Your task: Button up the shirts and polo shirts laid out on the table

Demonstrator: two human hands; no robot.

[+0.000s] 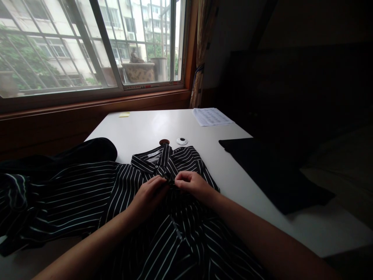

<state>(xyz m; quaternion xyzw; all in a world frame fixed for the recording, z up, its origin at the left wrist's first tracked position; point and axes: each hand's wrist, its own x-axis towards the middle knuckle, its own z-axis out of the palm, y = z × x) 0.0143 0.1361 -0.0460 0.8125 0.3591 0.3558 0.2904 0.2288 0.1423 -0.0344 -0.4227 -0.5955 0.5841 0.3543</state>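
A black shirt (pixel 84 194) with white stripes lies front up on the white table, its collar pointing toward the window. One sleeve stretches out to the left. Below the collar, my left hand (pixel 151 191) pinches the front placket from the left side. My right hand (pixel 190 183) grips the same strip from the right, thumb and fingers pressed together. Both sets of fingertips nearly meet over the bunched cloth. Whether a button sits between them is hidden. A small white button shows at the collar, above my hands.
Beyond the collar, a brown round object (pixel 164 142) and a white disc with a dark centre (pixel 182 141) lie on the table (pixel 148 124). Dark folded cloth (pixel 271 171) hangs over the right edge. Printed sheets (pixel 212 116) and a yellow note (pixel 124 114) are at the back; dark fabric (pixel 93 148) lies left.
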